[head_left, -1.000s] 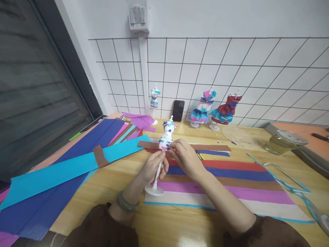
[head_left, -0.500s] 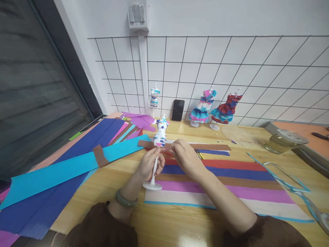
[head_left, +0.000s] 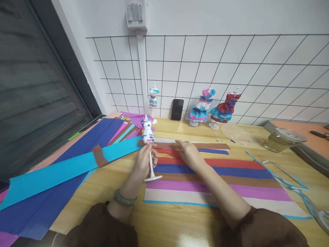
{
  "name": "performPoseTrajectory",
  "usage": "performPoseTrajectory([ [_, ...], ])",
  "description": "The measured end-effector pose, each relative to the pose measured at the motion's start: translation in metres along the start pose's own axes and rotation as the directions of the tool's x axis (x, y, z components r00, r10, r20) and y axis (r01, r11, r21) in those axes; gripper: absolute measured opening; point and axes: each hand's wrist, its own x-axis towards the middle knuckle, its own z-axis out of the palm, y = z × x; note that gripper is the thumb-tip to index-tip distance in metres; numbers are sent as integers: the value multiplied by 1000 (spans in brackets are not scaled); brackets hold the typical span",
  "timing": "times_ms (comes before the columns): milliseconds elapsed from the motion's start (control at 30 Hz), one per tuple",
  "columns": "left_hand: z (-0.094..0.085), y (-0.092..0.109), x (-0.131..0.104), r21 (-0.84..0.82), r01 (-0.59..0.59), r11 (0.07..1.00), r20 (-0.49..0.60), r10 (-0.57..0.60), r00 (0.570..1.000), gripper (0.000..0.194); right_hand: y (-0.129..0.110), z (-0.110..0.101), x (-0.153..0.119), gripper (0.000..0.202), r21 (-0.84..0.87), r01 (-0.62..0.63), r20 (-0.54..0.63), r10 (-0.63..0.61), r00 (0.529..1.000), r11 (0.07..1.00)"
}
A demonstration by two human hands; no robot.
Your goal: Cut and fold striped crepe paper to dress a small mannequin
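Observation:
My left hand [head_left: 145,159] is closed around the thin white stem of a miniature mannequin [head_left: 147,132]. The white torso has blue, pink and turquoise patches. Its round base hangs tilted just below my hand, over the edge of the coloured strips. My right hand [head_left: 189,154] is held apart from the mannequin, with its fingers stretched out over a brown paper strip [head_left: 213,146]. I see nothing held in those fingers, though their undersides are hidden. Beside them lies a piece of red paper [head_left: 168,152].
Red, blue, brown, purple and white strips [head_left: 244,181] lie in rows. Stacked coloured sheets [head_left: 59,171] cover the left. Behind stand another mannequin [head_left: 153,97], a phone [head_left: 177,109] and two dressed mannequins [head_left: 202,106]. A lidded jar [head_left: 282,140] and thin blue ribbons [head_left: 285,181] are at right.
My left hand has carried the mannequin to the left, its base rising slightly. My right hand has come away from the mannequin to the right, its bent fingers now straighter over the brown strip.

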Motion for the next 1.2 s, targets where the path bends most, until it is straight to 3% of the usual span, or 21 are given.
performPoseTrajectory([
  [133,0,-8,3,101,65,993,17,-67,998,36,-19,0,-2,27,33,81,91,-84,992,996],
  [300,1,-16,5,182,107,977,-43,-101,994,35,-32,2,-6,17,57,129,187,-138,973,990],
  [500,-1,-18,5,283,169,944,-115,-142,983,30,-24,2,-7,24,40,11,183,-18,983,999],
  [767,-1,-16,7,328,212,920,-133,-178,975,28,-23,-2,-9,22,169,-99,232,58,971,981],
  [1033,-2,-11,7,338,225,914,-111,-199,974,26,-11,-47,-36,21,241,-180,196,133,971,954],
  [1133,-1,-11,7,316,169,934,-72,-154,985,27,14,-67,-64,22,209,-224,189,186,964,952],
  [1200,1,-10,5,301,110,947,-45,-101,994,31,42,-80,-91,26,98,-318,158,301,941,943],
])
